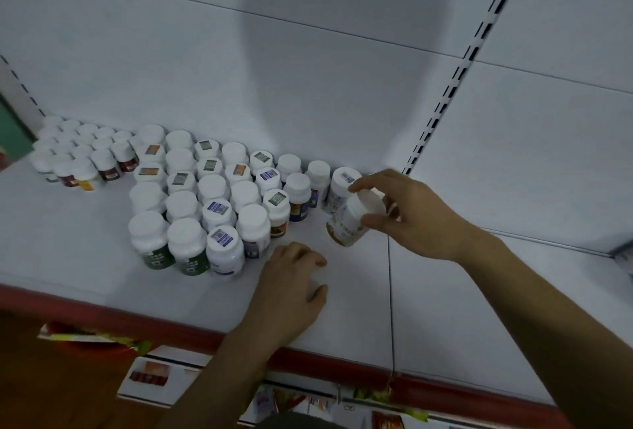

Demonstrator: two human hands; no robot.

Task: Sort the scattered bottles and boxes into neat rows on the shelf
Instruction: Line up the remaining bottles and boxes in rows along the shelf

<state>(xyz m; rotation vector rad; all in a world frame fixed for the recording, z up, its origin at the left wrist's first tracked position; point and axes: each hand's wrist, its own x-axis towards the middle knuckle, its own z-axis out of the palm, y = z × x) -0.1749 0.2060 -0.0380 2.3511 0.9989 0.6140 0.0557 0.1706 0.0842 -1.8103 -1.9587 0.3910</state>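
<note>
A white shelf point(85, 257) holds several white-capped bottles standing in rows point(212, 195). My right hand point(414, 212) grips one white bottle point(349, 223) by its cap end, tilted, just above the shelf at the right end of the rows. Behind it stands another white-capped bottle point(342, 185) by the back wall. My left hand point(294, 284) rests on the bare shelf in front of the rows with fingers loosely curled, holding nothing. It lies just right of the front bottles point(222, 250).
A cluster of smaller white-capped bottles point(78, 158) stands at the far left. The shelf has a red front edge point(171, 322) and a seam point(390, 291) right of my left hand. Boxes and packets point(150, 377) lie on the lower shelf.
</note>
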